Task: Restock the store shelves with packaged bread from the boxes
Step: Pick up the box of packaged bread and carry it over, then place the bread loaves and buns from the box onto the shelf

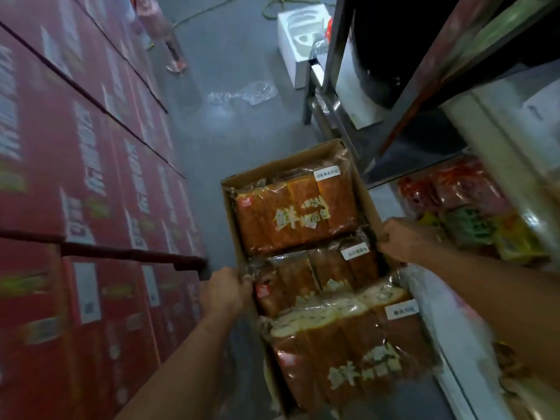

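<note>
An open cardboard box is held out in front of me above the grey floor. It is packed with several clear-wrapped loaves of brown bread with white labels. My left hand grips the box's left wall, fingers curled over the rim. My right hand grips the right wall in the same way. To the right, the store shelf has a white edge and holds colourful packaged goods.
A tall stack of red cartons walls the left side of the aisle. A metal rack and a white foam box stand ahead on the right. Crumpled clear plastic lies on the floor. A person's legs show far ahead.
</note>
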Motion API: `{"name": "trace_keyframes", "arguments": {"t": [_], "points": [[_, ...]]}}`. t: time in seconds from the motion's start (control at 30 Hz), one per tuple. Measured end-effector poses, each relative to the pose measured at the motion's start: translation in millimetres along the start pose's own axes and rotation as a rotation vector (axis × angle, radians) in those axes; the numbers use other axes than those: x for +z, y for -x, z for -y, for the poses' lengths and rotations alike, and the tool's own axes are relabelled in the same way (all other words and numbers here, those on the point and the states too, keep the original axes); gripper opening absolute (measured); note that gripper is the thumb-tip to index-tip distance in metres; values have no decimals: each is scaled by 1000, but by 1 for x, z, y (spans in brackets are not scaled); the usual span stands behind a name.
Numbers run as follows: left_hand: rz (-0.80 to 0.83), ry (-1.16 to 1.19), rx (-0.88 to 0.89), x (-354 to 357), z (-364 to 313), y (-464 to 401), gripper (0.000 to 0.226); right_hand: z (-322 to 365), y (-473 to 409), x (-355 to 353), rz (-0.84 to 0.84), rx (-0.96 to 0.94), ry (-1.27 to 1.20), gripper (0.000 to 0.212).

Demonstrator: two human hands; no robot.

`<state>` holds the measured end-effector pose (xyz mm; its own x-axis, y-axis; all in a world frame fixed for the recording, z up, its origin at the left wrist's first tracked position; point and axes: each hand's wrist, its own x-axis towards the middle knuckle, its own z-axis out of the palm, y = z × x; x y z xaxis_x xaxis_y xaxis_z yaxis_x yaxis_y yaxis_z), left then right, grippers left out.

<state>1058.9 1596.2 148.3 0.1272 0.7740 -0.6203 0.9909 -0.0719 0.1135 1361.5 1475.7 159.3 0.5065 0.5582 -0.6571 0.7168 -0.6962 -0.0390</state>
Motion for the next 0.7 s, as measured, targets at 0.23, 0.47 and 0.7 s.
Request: {"name": "trace_keyframes", "arguments": {"t": [0.23,0.47,0.7], "points": [[28,43,-13,69,-13,-77,29,-15,-93,53,-25,-43,52,20],[34,81,0,122,-28,-135,30,-29,-158,85,-2,-59,48,21],[14,82,15,148,-39,-171,30,-36,-198,100,-16,-52,45,23]]}}
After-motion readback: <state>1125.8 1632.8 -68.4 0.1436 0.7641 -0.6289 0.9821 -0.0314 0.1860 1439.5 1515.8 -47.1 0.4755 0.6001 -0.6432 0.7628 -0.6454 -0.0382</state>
